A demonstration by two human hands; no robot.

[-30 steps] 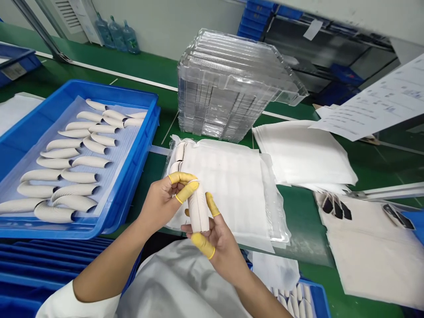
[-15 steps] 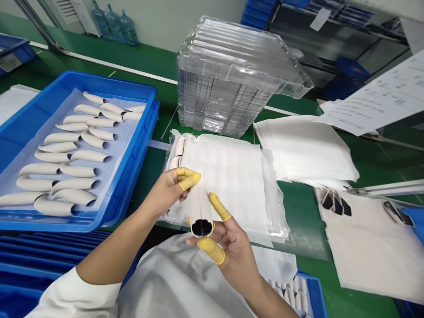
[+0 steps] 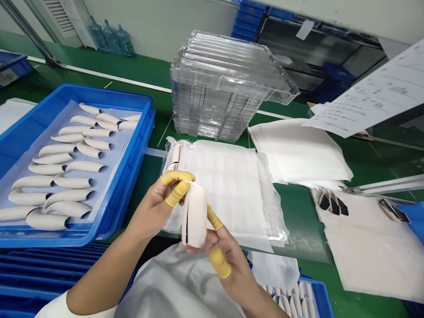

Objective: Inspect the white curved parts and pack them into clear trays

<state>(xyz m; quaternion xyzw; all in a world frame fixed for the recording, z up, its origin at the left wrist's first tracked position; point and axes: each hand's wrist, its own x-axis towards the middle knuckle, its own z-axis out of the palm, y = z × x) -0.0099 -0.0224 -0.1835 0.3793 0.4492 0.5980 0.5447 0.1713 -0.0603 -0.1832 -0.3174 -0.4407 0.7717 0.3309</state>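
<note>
A white, curved, finely ribbed hollow shell stands between my hands, a narrow dark slit running down its left side. My left hand pinches its upper end between thumb and forefinger, both in yellow finger cots. My right hand supports the lower end from below and the right; its forefinger lies along the side and its thumb is lifted off. Some right fingertips are hidden behind the shell. Just beyond, a white sheet covers a clear tray, with similar shells showing at its left edge.
On the left, a blue bin holds rows of similar shells. A tall stack of clear plastic trays stands behind. White sheets lie to the right, near a cloth with small dark-faced pieces. Another blue bin sits below right.
The shell has turned, so its side slit now shows instead of its dark open end. My right thumb has come away from the shell's lower end. The camera view has shifted slightly.
</note>
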